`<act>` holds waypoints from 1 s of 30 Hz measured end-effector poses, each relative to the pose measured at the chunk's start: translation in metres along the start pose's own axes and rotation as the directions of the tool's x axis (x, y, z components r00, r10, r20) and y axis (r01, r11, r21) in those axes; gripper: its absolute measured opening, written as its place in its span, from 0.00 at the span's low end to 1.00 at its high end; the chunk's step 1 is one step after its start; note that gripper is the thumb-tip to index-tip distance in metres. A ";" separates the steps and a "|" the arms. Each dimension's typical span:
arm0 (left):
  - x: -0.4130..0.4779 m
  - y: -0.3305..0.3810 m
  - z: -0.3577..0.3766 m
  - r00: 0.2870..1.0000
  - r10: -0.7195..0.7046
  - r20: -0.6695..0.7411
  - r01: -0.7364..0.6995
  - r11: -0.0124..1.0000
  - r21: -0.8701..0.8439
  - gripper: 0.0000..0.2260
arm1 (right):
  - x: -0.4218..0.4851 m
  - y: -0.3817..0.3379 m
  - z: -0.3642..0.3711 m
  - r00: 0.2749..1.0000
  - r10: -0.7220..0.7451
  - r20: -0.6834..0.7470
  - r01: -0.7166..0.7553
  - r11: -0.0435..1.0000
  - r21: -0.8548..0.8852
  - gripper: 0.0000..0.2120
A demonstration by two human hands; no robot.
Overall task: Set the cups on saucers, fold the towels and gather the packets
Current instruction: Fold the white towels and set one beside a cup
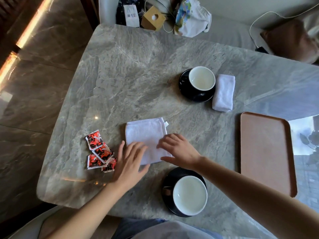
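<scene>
While both hands lie on it, the flat towel (pixel 146 133) sits spread as a white square near the middle of the marble bench (pixel 129 75), a small tag sticking out at its far right corner. The left hand (pixel 128 163) covers the towel's near left corner, palm down, its fingers (pixel 136 149) straight and fanned apart, clamped on nothing; it shows slightly blurred. The right hand (pixel 179 150) rests on the towel's right edge, its fingers (pixel 165 144) apart and lightly bent, the tips on the cloth and gripping nothing that I can see.

Just left of the towel lie the packets (pixel 100 150), red, black and white, overlapping in a loose heap, the nearest one almost at the left hand's thumb. On the near side of the towel, a little to its right, the near cup (pixel 189 194) stands upright on the near saucer (pixel 166 185), white inside, black outside. Beyond the towel and to its right, the far cup (pixel 202 78) stands on the far saucer (pixel 184 83). The folded towel (pixel 223 93) lies touching that saucer's right rim. Well to the right of the flat towel lies a brown tray (pixel 265 152). Far beyond the towel, off the bench's back edge, are a cardboard box (pixel 152 18) and a printed bag (pixel 191 18).
</scene>
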State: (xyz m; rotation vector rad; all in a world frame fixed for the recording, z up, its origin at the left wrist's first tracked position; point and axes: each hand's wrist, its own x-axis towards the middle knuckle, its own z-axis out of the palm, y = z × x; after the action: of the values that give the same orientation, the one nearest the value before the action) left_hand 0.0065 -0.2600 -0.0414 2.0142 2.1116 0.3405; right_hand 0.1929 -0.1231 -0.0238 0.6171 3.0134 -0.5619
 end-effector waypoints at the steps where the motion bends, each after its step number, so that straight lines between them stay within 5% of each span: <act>1: -0.008 0.002 0.001 1.000 0.029 0.002 -0.029 1.000 0.004 0.23 | -0.003 0.001 -0.002 0.999 -0.044 0.023 0.044 0.999 0.006 0.17; 7: -0.021 -0.001 0.006 0.994 -0.050 0.100 0.039 0.994 0.104 0.27 | -0.006 0.006 -0.007 0.963 0.022 0.267 -0.015 0.999 -0.028 0.15; 20: -0.001 -0.008 -0.005 0.985 -0.168 0.026 0.167 0.984 0.055 0.18 | -0.009 -0.007 -0.017 0.962 0.255 0.093 -0.267 0.951 0.157 0.10; 26: 0.008 -0.010 -0.014 0.975 -0.219 -0.042 0.213 0.970 -0.117 0.11 | -0.012 -0.006 -0.004 0.961 0.224 0.160 -0.235 0.970 0.053 0.22; 30: 0.008 -0.010 -0.020 0.962 -0.270 -0.042 0.256 0.945 -0.204 0.10 | -0.002 -0.006 -0.006 0.953 0.298 0.060 -0.304 0.937 0.171 0.13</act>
State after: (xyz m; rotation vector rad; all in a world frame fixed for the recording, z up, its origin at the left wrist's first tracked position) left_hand -0.0098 -0.2528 -0.0251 1.6091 2.2534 0.5552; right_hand 0.1929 -0.1272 -0.0156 1.0440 2.7749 -0.8166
